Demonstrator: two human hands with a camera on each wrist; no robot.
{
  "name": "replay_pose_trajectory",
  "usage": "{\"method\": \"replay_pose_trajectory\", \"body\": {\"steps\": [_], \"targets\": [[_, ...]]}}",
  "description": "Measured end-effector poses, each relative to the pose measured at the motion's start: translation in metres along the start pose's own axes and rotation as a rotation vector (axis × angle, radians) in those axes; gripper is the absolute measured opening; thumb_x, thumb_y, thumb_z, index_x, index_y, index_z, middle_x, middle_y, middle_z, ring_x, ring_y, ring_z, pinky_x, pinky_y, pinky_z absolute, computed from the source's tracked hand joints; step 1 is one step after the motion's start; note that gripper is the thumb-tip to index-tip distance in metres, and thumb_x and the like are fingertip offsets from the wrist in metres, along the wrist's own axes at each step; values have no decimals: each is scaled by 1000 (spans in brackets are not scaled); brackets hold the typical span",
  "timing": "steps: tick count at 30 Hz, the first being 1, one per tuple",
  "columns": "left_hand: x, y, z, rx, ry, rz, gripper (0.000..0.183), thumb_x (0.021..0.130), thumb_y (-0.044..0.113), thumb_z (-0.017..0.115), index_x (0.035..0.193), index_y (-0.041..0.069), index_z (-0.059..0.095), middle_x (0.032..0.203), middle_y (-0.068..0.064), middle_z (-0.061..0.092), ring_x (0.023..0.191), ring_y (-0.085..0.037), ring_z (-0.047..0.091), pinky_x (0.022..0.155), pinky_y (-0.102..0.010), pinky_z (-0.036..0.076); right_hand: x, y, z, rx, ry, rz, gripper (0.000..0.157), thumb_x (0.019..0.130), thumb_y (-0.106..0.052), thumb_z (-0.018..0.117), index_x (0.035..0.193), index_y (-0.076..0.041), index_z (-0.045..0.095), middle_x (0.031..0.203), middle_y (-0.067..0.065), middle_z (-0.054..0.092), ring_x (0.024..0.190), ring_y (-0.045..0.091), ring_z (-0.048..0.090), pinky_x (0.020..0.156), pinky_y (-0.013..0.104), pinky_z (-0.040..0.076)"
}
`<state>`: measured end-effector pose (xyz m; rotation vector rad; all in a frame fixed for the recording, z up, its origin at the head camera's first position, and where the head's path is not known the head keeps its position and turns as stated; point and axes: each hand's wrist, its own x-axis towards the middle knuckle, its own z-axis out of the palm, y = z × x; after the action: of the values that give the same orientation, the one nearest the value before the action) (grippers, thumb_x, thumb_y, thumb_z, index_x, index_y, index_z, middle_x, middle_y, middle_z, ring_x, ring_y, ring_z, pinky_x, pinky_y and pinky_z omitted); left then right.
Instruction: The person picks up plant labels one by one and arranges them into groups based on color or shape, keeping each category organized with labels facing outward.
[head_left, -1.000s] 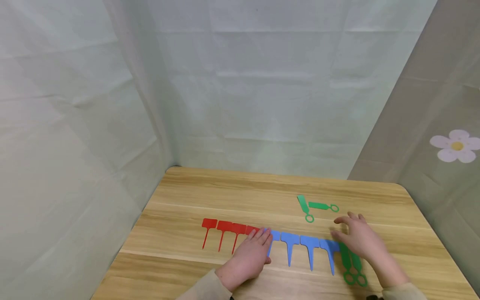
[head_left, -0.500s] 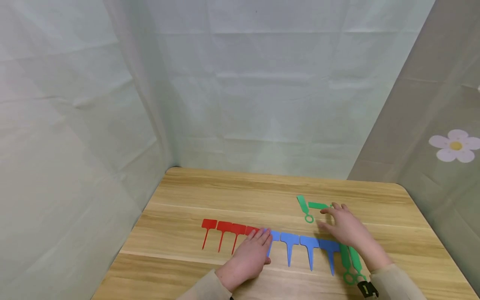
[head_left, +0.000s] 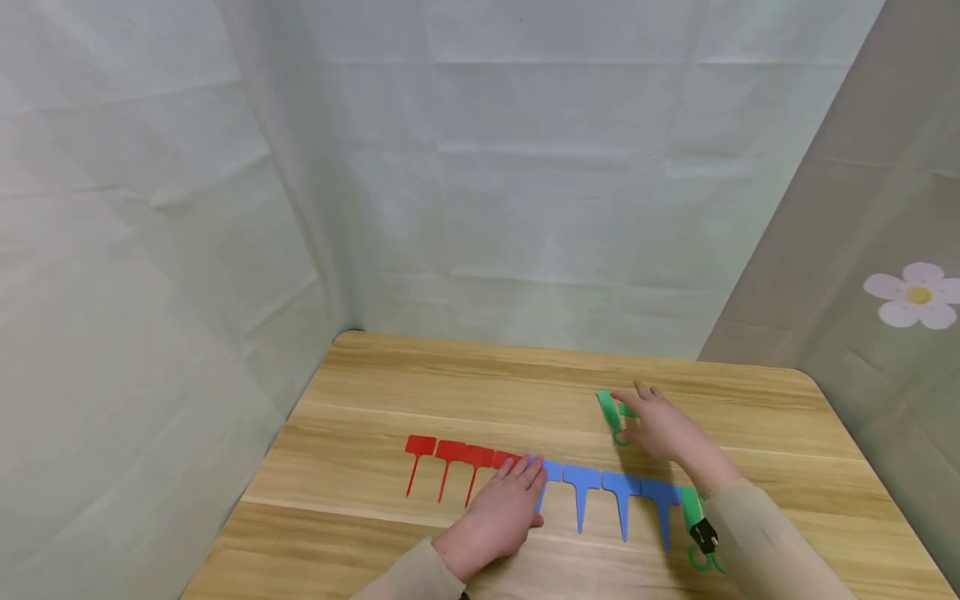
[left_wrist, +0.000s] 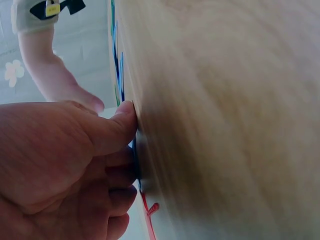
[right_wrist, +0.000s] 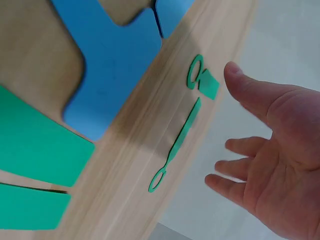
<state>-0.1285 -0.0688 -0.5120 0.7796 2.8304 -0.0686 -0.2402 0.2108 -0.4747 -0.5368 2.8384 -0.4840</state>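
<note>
My left hand [head_left: 501,517] rests on a row of flat plastic plant labels, covering where red meets blue. T-shaped red labels [head_left: 421,445] run to its left, and blue T-shaped labels [head_left: 582,477] to its right. At the row's right end lie two green ring-ended labels [head_left: 691,507], partly hidden by my right sleeve. Farther back, my right hand [head_left: 662,429] hovers with spread fingers, holding nothing. Below it are two loose green labels: a slanted one [head_left: 608,408] and a second one [right_wrist: 182,132] mostly covered in the head view. The right wrist view shows the hand apart from both.
All the labels lie on a wood-grain table [head_left: 360,525]. Pale cloth [head_left: 525,208] hangs behind and beside it, with a flower print [head_left: 918,295] on the right. A black wrist device [head_left: 703,535] sits at my right sleeve [head_left: 765,533].
My right hand has moved from above the row's right end, back and leftward over the two loose green labels. My left hand has stayed in place.
</note>
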Motion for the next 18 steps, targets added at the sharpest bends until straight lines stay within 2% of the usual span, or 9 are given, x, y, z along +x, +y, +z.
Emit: {"method": "replay_pose_trajectory", "body": {"steps": [4, 10, 13, 18], "targets": [[1, 2, -2, -9, -10, 1, 66, 107, 43, 64, 163, 13, 47, 172, -2, 37, 159, -21, 31, 129, -38, 27, 15, 2, -1, -31, -20, -22, 69, 101, -16, 76, 162, -6, 46, 166, 42, 19, 148, 69, 21, 109, 78, 38], [2, 4, -2, -29, -11, 4, 67, 106, 43, 64, 163, 13, 47, 172, -2, 36, 160, -21, 31, 129, -39, 26, 31, 3, -1, -57, -73, 19, 80, 96, -20, 82, 165, -11, 43, 169, 38, 18, 151, 67, 17, 116, 80, 26], [2, 5, -1, -32, -5, 2, 67, 106, 43, 65, 163, 13, 48, 172, -2, 37, 159, -21, 32, 129, -39, 27, 36, 1, 1, -101, -73, 42, 81, 92, -19, 85, 164, -16, 47, 169, 35, 23, 152, 65, 18, 118, 78, 24], [-1, 4, 1, -24, 2, 3, 67, 106, 43, 65, 163, 12, 48, 172, -3, 37, 159, -21, 32, 129, -38, 27, 40, -6, 6, -178, -39, 101, 78, 89, -21, 87, 159, -18, 54, 165, 34, 35, 150, 65, 24, 116, 78, 29]]}}
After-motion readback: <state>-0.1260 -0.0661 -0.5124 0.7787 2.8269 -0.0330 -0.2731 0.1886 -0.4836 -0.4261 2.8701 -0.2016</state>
